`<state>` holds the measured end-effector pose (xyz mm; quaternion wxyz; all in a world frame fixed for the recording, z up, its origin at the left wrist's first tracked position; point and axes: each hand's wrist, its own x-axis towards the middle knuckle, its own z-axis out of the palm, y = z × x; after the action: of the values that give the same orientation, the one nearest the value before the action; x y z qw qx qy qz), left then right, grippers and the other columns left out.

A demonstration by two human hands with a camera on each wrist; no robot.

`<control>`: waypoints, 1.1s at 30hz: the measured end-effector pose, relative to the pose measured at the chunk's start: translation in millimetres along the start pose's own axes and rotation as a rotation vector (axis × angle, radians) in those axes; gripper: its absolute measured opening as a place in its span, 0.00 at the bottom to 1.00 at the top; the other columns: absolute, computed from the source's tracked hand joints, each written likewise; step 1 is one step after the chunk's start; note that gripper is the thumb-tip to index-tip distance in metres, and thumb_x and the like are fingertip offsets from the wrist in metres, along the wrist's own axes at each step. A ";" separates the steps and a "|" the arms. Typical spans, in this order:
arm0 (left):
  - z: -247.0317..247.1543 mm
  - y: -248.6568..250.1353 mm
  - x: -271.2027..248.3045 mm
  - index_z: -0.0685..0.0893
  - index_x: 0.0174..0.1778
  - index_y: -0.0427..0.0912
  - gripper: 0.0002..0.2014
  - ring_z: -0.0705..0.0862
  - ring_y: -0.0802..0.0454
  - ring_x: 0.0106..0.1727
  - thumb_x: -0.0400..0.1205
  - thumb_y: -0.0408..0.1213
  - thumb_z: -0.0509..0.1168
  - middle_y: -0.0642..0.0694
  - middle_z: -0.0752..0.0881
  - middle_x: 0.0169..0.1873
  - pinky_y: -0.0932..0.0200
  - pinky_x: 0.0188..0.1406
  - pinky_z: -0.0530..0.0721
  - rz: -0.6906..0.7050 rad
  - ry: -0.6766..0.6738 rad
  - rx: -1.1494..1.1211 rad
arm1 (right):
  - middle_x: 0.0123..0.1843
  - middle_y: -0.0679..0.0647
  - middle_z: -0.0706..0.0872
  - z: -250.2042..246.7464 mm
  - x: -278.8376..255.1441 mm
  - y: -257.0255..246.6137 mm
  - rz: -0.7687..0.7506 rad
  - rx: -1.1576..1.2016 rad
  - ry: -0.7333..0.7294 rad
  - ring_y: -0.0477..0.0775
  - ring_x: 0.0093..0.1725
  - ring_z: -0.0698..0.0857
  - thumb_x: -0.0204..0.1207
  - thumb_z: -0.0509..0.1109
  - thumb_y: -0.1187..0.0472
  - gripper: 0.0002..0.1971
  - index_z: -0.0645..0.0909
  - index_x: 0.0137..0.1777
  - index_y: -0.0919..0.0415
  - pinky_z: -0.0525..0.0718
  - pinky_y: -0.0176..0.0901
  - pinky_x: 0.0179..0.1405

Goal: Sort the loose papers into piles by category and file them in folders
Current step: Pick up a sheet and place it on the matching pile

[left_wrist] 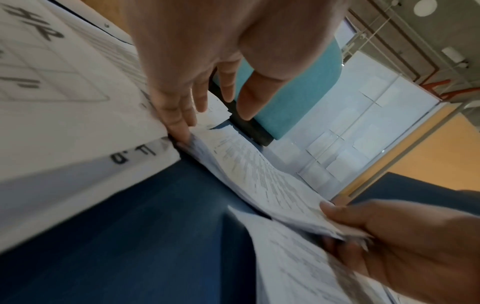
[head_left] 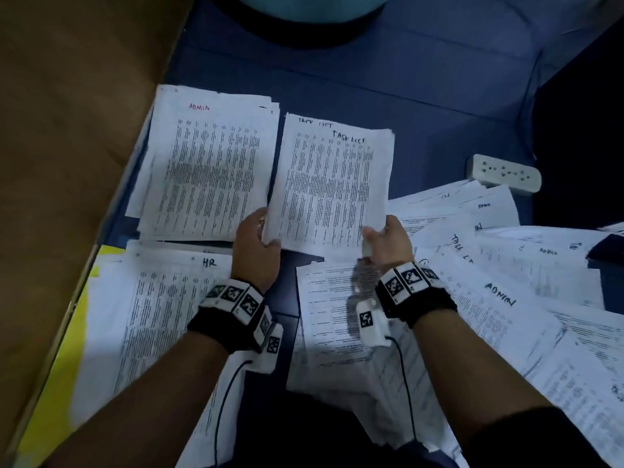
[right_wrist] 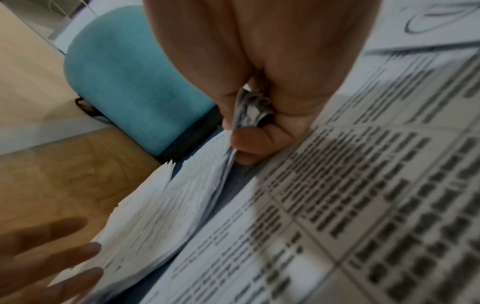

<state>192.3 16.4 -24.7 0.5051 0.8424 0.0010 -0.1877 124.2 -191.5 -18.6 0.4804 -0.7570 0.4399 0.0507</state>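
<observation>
A pile of printed sheets marked TASK LIST [head_left: 331, 184] lies mid-table. My right hand [head_left: 376, 231] pinches its near right corner; in the right wrist view the thumb and fingers of this right hand [right_wrist: 249, 133] clamp the edge of the sheets [right_wrist: 161, 216]. My left hand [head_left: 261, 231] lies with straight fingers against the pile's near left corner, and its fingertips [left_wrist: 182, 127] touch the stack's edge [left_wrist: 259, 181]. An ADMIN pile [head_left: 209, 163] sits to the left, an HR pile [head_left: 162, 315] at the near left. Loose mixed sheets [head_left: 506, 265] spread over the right.
A yellow folder [head_left: 67, 349] shows under the HR pile. A brown board [head_left: 67, 130] runs along the left. A white power strip [head_left: 503, 172] lies at the right rear, a teal chair [head_left: 304, 8] beyond the blue table [head_left: 405, 96], and a dark folder [head_left: 607, 251] at the right edge.
</observation>
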 end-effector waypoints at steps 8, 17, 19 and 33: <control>-3.2 11.1 -25.2 0.77 0.67 0.44 0.18 0.77 0.53 0.64 0.81 0.28 0.64 0.47 0.76 0.66 0.59 0.66 0.75 0.033 -0.079 0.105 | 0.56 0.55 0.87 -26.6 -25.5 14.5 -0.034 0.062 0.049 0.56 0.47 0.88 0.79 0.70 0.45 0.17 0.77 0.61 0.55 0.90 0.51 0.50; 29.2 20.3 -96.7 0.79 0.67 0.43 0.17 0.76 0.52 0.65 0.82 0.30 0.64 0.47 0.80 0.64 0.64 0.63 0.69 0.203 -0.354 0.278 | 0.43 0.58 0.88 -111.6 -107.3 118.5 0.080 0.039 0.181 0.64 0.47 0.87 0.76 0.74 0.51 0.10 0.79 0.42 0.56 0.86 0.65 0.54; 43.6 18.5 -114.6 0.80 0.66 0.41 0.18 0.78 0.52 0.65 0.80 0.28 0.64 0.46 0.81 0.64 0.66 0.63 0.69 0.260 -0.424 0.282 | 0.46 0.57 0.88 -125.6 -127.0 148.6 0.136 0.016 0.221 0.62 0.46 0.87 0.77 0.73 0.52 0.10 0.80 0.45 0.59 0.86 0.59 0.52; 103.2 -10.4 -178.6 0.66 0.78 0.54 0.28 0.48 0.44 0.85 0.81 0.40 0.64 0.46 0.66 0.80 0.44 0.78 0.64 0.164 -0.660 0.663 | 0.62 0.61 0.81 -130.8 -170.8 231.4 0.292 -0.011 0.226 0.59 0.54 0.82 0.76 0.76 0.56 0.31 0.68 0.74 0.65 0.78 0.44 0.49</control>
<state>-8.3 -32.7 -20.2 0.1954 0.8508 -0.2860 -0.3952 -190.3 -222.1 -21.6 0.4116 -0.6886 0.5959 0.0368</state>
